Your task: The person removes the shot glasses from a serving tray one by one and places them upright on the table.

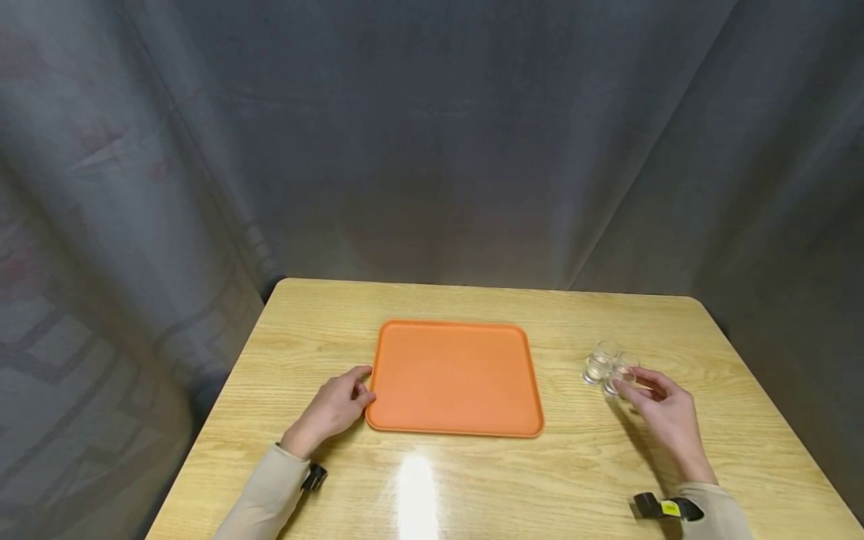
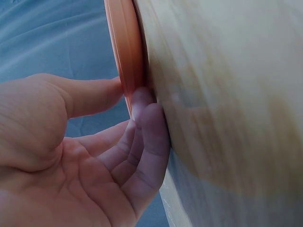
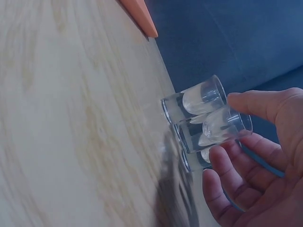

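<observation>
An orange tray [image 1: 454, 379] lies flat on the wooden table. At its left edge, my left hand [image 1: 335, 403] pinches the rim, thumb against one side and curled fingers against the other, as the left wrist view shows. To the right of the tray stands a tight cluster of small clear shot glasses [image 1: 597, 368]. My right hand [image 1: 667, 414] has its thumb and fingers around the nearest shot glass [image 3: 225, 125], close to its rim. In the right wrist view the other glasses [image 3: 201, 99] stand right beside it, partly hidden.
The wooden table [image 1: 472, 480] has its far edge along a dark grey curtain [image 1: 432, 150], which also hangs at both sides. A stretch of tabletop separates the tray from the glasses. A bright reflection shows on the table's near part.
</observation>
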Action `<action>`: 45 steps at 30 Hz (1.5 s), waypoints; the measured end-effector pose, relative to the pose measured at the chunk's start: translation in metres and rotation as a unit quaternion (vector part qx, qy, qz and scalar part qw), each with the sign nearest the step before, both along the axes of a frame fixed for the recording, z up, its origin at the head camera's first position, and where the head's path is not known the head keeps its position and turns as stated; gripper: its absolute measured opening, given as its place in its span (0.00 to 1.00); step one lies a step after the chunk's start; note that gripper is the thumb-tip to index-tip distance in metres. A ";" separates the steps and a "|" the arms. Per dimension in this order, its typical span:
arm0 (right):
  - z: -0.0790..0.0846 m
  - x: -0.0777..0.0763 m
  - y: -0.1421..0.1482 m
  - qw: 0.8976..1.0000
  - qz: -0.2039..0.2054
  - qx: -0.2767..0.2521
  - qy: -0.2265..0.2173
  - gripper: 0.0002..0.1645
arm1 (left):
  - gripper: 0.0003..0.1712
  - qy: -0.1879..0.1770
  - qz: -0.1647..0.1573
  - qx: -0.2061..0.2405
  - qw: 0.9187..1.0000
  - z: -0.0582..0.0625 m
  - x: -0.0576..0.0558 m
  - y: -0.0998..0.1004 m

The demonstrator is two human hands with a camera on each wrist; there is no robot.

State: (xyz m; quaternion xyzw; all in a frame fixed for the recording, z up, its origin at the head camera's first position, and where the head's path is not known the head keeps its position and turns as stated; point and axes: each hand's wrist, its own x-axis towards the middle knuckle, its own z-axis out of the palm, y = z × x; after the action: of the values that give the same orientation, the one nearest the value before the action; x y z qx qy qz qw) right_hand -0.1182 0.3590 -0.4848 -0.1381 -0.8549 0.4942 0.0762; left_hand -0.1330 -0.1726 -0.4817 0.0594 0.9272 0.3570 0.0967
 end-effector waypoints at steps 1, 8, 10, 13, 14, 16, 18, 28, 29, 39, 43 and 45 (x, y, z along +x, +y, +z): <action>0.000 0.000 0.000 1.000 0.000 0.001 -0.001 0.37 | 0.29 0.000 0.000 0.001 1.000 0.000 0.000 0.000; -0.003 0.001 -0.001 1.000 -0.003 0.002 -0.015 0.38 | 0.29 -0.005 0.000 0.008 1.000 0.000 0.001 0.000; -0.004 0.002 -0.001 1.000 -0.006 0.002 -0.018 0.38 | 0.29 -0.005 0.000 0.009 1.000 -0.001 0.001 0.000; -0.005 0.002 -0.002 1.000 -0.011 0.006 -0.020 0.38 | 0.28 -0.001 0.000 0.006 1.000 -0.001 0.001 0.000; -0.005 0.002 -0.002 1.000 -0.013 0.007 -0.019 0.38 | 0.28 0.000 0.000 0.005 1.000 -0.001 0.001 0.000; -0.005 0.002 -0.003 1.000 -0.013 0.009 -0.019 0.38 | 0.28 0.003 0.000 0.003 1.000 -0.002 0.000 0.000; -0.006 0.001 -0.003 1.000 -0.013 0.010 -0.017 0.37 | 0.28 0.005 0.001 0.001 1.000 -0.001 0.000 0.000; -0.004 -0.001 -0.004 1.000 -0.005 0.010 -0.017 0.38 | 0.29 -0.002 -0.001 0.005 1.000 0.001 0.000 -0.001; -0.003 -0.001 -0.004 1.000 -0.003 0.010 -0.019 0.38 | 0.29 -0.003 -0.001 0.005 1.000 0.002 0.000 -0.001; 0.007 0.001 0.004 1.000 -0.002 0.027 -0.015 0.39 | 0.29 0.001 -0.007 0.005 1.000 0.002 -0.002 -0.006; 0.018 0.001 0.006 0.998 -0.022 0.051 0.002 0.36 | 0.31 -0.002 -0.015 0.004 1.000 0.003 -0.003 -0.009; 0.024 0.001 0.004 0.998 -0.026 0.059 0.012 0.35 | 0.32 0.001 -0.012 0.001 1.000 0.005 -0.003 -0.013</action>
State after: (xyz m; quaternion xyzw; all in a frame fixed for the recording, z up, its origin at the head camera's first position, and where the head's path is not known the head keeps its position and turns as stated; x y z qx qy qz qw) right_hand -0.1171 0.3633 -0.4605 -0.1498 -0.8778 0.4421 0.1073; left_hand -0.1362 -0.1851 -0.4768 0.0711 0.9260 0.3569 0.1001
